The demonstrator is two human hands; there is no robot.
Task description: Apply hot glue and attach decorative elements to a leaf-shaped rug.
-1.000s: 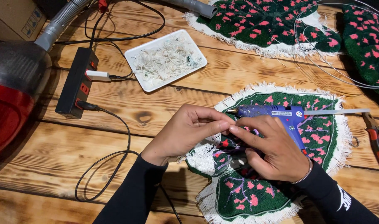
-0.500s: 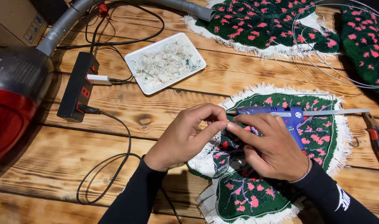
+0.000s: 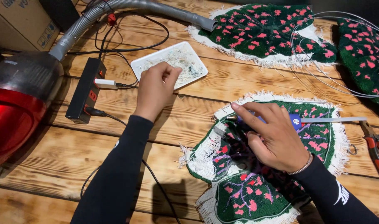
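We are pinching bits over the white tray (image 3: 144, 64) with our left hand (image 3: 155, 89); our right hand (image 3: 276, 139) is gripping the blue glue gun (image 3: 295, 120).

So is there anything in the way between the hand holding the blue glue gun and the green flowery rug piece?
No, nothing visible. The right hand holds the blue glue gun right above the green rug piece and rests on it. The left hand is off at the white tray.
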